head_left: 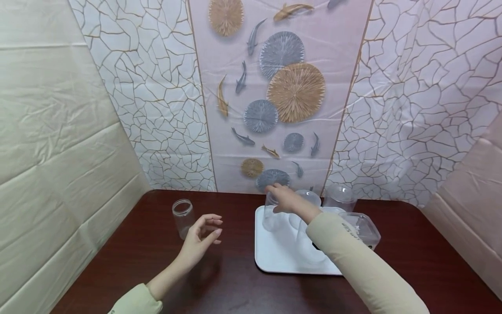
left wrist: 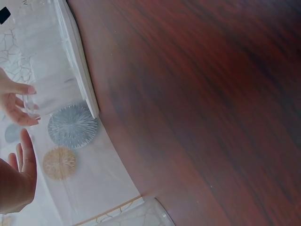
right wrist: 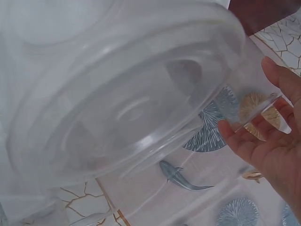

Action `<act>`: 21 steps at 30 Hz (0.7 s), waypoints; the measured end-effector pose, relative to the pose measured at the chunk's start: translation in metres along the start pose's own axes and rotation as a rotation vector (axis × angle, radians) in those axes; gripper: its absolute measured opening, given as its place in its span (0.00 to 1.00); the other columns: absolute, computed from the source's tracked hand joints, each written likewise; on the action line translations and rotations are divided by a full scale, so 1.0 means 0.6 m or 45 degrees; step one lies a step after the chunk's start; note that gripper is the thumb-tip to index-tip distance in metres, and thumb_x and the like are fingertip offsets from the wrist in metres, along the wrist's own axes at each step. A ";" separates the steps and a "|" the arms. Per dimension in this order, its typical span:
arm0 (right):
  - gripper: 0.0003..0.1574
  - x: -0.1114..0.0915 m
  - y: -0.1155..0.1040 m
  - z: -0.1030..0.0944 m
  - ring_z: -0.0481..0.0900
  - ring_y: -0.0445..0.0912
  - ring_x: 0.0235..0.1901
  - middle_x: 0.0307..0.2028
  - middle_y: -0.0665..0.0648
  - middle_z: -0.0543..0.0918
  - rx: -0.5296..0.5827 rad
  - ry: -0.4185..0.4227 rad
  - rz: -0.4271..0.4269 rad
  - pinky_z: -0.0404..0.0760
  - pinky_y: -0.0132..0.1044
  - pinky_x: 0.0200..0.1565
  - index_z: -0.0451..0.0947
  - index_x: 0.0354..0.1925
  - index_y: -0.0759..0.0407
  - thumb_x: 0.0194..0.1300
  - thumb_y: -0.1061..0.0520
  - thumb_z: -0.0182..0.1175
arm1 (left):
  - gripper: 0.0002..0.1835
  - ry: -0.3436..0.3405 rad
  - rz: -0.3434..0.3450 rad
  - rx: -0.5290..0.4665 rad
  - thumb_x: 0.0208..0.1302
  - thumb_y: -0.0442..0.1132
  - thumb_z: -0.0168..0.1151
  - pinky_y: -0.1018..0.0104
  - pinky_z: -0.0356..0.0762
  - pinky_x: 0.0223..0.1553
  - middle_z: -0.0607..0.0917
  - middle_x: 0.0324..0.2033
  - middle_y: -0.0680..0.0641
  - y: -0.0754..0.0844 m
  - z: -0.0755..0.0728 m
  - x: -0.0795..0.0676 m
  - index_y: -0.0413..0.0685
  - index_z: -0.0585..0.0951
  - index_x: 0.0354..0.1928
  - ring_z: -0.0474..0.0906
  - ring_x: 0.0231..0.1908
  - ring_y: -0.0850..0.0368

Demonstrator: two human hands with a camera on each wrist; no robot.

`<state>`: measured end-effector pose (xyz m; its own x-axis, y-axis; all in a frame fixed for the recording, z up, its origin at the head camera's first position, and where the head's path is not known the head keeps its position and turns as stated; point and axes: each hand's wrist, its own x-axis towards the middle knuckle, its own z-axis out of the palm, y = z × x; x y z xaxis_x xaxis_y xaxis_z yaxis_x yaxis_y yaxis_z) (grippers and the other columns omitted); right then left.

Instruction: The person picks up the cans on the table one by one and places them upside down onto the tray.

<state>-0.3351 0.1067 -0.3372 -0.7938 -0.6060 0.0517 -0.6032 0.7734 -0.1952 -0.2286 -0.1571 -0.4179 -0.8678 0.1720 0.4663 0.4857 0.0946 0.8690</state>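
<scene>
My right hand [head_left: 288, 200] is at the back left of a white tray [head_left: 274, 259], its thumb and fingers round the rim of a clear jar [head_left: 269, 220]. In the right wrist view this rim passes between the thumb and fingers of the right hand [right wrist: 277, 141]. My left hand [head_left: 198, 240] hovers over the table with loosely bent fingers and nothing in them. Just behind it, a clear open-topped jar [head_left: 182, 213] stands alone on the left; the left hand overlaps its lower part in the head view.
Other clear containers stand on the tray, including a wide round one [head_left: 310, 198], partly hidden by the right arm. Another clear round container [head_left: 340, 197] is at the back right, and a clear squarish box [head_left: 368, 229] at the tray's right side. A patterned cloth [head_left: 274, 148] hangs behind the dark table [head_left: 231, 288].
</scene>
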 end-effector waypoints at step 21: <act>0.34 0.010 -0.012 0.008 0.73 0.64 0.53 0.55 0.69 0.72 -0.060 -0.016 0.061 0.74 0.54 0.55 0.69 0.58 0.64 0.53 0.63 0.68 | 0.17 -0.002 -0.013 -0.006 0.63 0.28 0.57 0.55 0.84 0.33 0.77 0.44 0.50 0.005 0.004 0.005 0.30 0.70 0.53 0.78 0.39 0.67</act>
<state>-0.3354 0.0968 -0.3401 -0.8208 -0.5704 0.0313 -0.5681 0.8091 -0.1506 -0.2298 -0.1540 -0.4145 -0.8725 0.1729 0.4570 0.4763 0.0920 0.8745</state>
